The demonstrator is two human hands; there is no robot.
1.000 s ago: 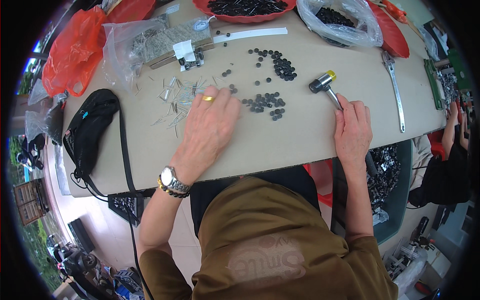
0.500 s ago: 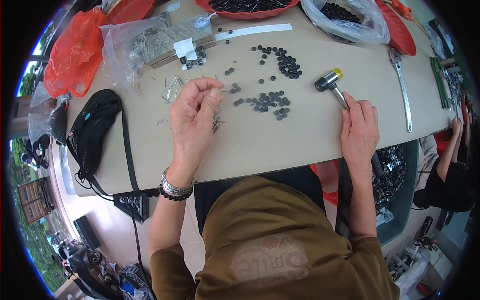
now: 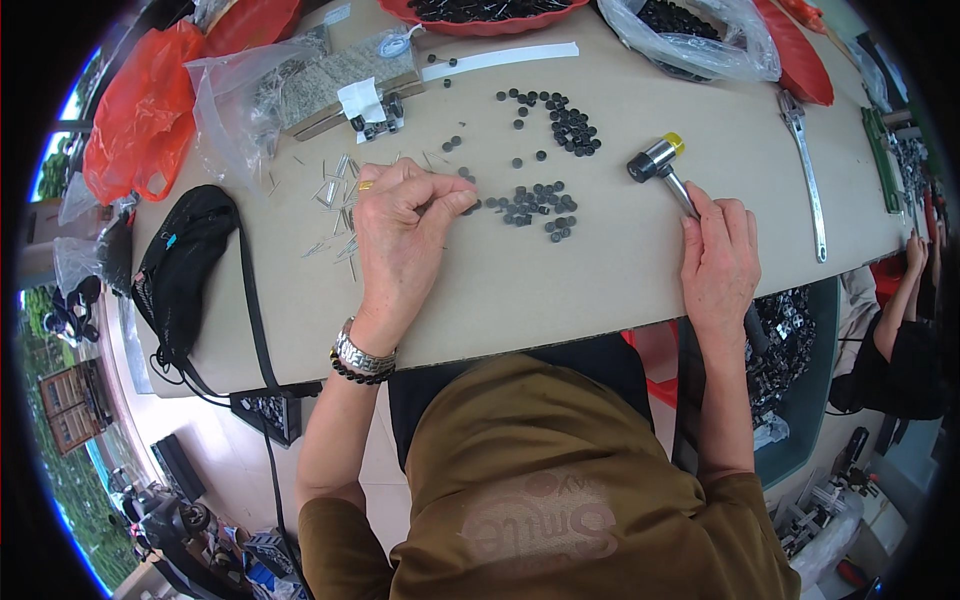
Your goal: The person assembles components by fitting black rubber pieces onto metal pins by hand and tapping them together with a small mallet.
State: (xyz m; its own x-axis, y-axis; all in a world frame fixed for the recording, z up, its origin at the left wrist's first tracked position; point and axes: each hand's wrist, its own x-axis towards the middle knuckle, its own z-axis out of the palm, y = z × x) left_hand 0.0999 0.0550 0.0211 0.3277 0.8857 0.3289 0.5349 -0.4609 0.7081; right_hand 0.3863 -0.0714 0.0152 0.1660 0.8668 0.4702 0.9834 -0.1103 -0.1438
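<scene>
My left hand (image 3: 402, 225) is closed in a pinch, its fingertips down at the left edge of a group of small round black caps (image 3: 530, 203). What it pinches is hidden by the fingers. Thin metal pins (image 3: 338, 185) lie scattered beside and beyond that hand. On the right, my right hand (image 3: 722, 255) is wrapped round the handle of a mallet (image 3: 658, 158) with one black and one yellow face. The mallet's head is held over the table, and its dark grip comes out below the hand. More black caps (image 3: 575, 132) lie farther back.
Along the back are a red tray (image 3: 480, 27) of dark parts and a plastic bag (image 3: 690, 50) of black pieces. An adjustable wrench (image 3: 803, 180) lies right; a black pouch (image 3: 190, 270) and red bag (image 3: 140, 115) lie left. A green bin (image 3: 815, 400) stands below the table edge.
My left hand has come down and slightly right, its fingertips now at the black caps. My right hand stays in place with the mallet.
</scene>
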